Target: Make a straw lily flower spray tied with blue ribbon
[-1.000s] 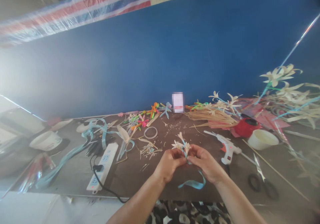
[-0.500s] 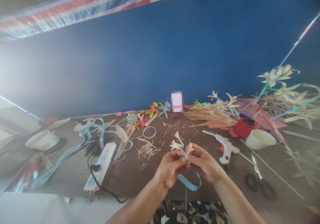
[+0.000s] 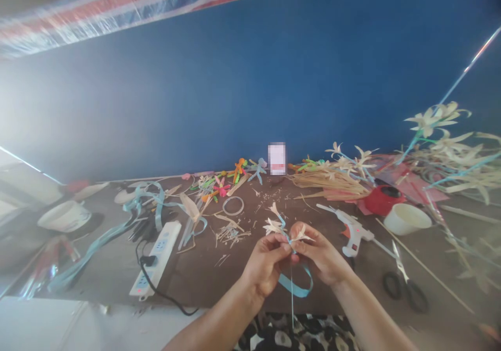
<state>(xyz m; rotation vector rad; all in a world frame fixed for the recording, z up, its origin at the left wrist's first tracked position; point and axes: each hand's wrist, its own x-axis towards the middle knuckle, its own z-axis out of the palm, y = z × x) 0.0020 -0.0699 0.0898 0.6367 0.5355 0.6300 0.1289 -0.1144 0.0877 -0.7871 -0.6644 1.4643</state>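
Near the table's front edge, my left hand (image 3: pixel 266 265) and my right hand (image 3: pixel 319 254) meet, both pinching the stem of a small spray of cream flowers (image 3: pixel 274 226). Blue tape wraps the stem between the blooms. A loop of blue ribbon (image 3: pixel 299 290) hangs below the fingers, and a thin bare wire (image 3: pixel 292 304) points down from them. One cream bloom spreads over my right fingertips. The exact grip point is partly hidden by the fingers.
Left are a white power strip (image 3: pixel 156 259), blue ribbon and a white bowl (image 3: pixel 64 216). A glue gun (image 3: pixel 354 231), black-handled scissors (image 3: pixel 405 280), a white cup (image 3: pixel 407 219) and a red tape roll (image 3: pixel 381 199) lie right. Coloured flowers and straw line the back.
The flower spray has tilted slightly left at the top, and the right bloom now points more to the right. Both hands keep their hold in almost the same place.
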